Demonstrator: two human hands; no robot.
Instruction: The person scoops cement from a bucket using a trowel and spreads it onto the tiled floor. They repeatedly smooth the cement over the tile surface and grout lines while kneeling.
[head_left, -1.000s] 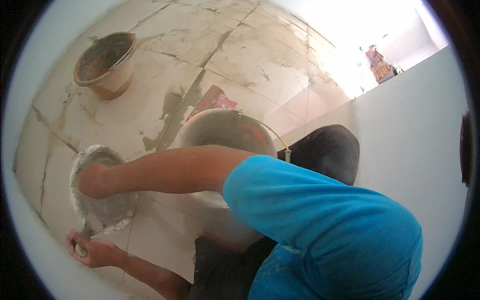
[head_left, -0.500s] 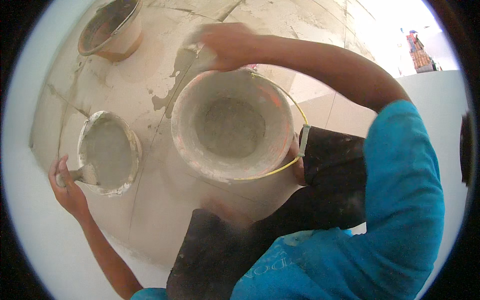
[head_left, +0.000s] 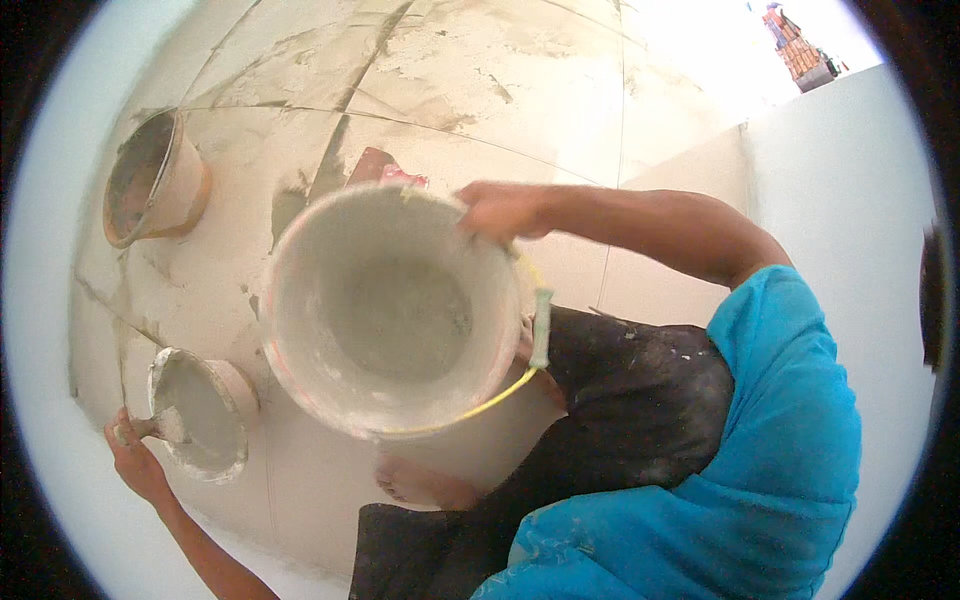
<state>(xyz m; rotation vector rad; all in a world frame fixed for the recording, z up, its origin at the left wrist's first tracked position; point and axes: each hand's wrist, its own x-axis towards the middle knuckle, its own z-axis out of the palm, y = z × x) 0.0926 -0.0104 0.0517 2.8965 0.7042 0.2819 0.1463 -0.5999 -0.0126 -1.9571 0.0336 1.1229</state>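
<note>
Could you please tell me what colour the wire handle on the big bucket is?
Yellow, with a pale green grip; the bucket handle shows best in the head view.

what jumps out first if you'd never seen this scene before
A big round mortar-smeared bucket fills the centre, gripped at its far rim by the right hand. At lower left, the left hand holds a tool at a small grey-coated bowl. A brown-stained tub sits upper left on the streaked tile floor.
</note>
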